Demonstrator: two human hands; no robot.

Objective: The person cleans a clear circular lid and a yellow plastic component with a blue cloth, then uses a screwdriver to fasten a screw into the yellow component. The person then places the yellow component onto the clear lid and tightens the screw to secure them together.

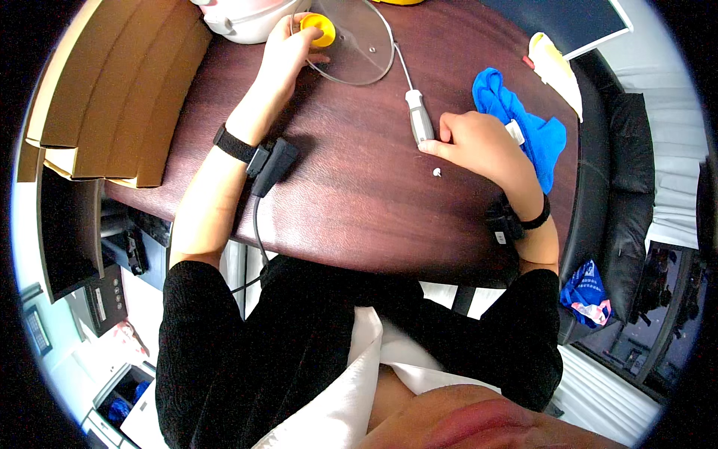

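My left hand (293,45), at the far side of the table, is closed on a round yellow knob-like part (317,31). Next to it is a clear round lid (364,54) with a small hole; whether the two are joined I cannot tell. A screwdriver (419,120) with a grey handle lies with its shaft toward the lid's right edge. The thumb of my right hand (479,142) touches the handle's end; a gap shows between thumb and curled index finger, so the hand looks open. On the tabletop nearby sits a small white screw-like piece (437,173).
A blue cloth (523,123) lies beyond my right hand. Brown cardboard boxes (127,82) stand along the left, near a white rounded appliance (250,19). A flat dark panel (565,22) and a cream-coloured object (557,67) are at the far right. Black seating (624,172) borders the table (359,217).
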